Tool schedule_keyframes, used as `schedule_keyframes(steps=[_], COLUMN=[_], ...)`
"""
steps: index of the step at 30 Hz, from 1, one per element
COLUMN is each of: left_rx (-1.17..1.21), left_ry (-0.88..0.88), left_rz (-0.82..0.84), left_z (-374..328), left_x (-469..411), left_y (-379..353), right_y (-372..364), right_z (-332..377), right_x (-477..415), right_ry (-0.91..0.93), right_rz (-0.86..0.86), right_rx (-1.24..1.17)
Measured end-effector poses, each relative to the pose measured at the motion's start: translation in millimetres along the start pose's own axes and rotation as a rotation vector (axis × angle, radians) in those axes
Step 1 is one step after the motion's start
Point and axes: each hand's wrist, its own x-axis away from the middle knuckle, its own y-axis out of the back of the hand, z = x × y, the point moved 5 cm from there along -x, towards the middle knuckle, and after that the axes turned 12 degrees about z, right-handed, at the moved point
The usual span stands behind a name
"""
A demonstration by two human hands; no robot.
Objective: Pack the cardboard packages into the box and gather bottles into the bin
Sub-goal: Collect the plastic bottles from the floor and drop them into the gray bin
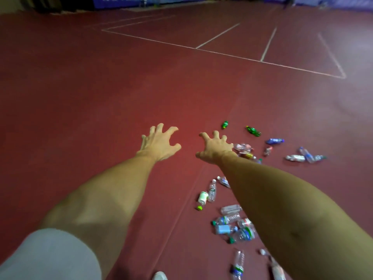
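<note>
Holding nothing: left grip (159,142) and right grip (217,147) splayed apart, fingers bent, out over the red floor (101,87). Loose on the floor to the right, many bottles (234,227); nearest heap (243,148) just past right grip. No bin, box or cardboard packages in view. Likely risks: treading on a round bottle and slipping; nudging the heap so it rolls wider; grabbing too many and dropping some.

Floor (101,87): dark red sheet, matt, smooth, faint sheen under the light. White lines (268,44): matt. Clear bottles (231,209): thin transparent plastic, glossy, some crumpled. Green bottles (253,130): tinted glossy plastic. White bottle (202,197): opaque plastic. Sleeve (50,257): pale grey cloth, matt.
</note>
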Motion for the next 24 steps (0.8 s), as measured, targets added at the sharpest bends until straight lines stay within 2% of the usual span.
schedule_keyframes(steps=[6,14,24], left_rx=[-0.036,-0.129,-0.219], left_ry=[-0.152,-0.312,-0.320], left_rz=[0.054,0.144,0.220], left_z=[-48,-132,-203], left_x=[-85,-182,-304], left_y=[-4,-37,-69], right_y=[20,10,30], right_z=[-57,-140,-240], right_x=[-45,-101,-216], right_ry=[-0.151,-0.281,-0.317], right_rz=[-0.032,0.007,0.010], right_rx=[-0.063,-0.145,-0.215])
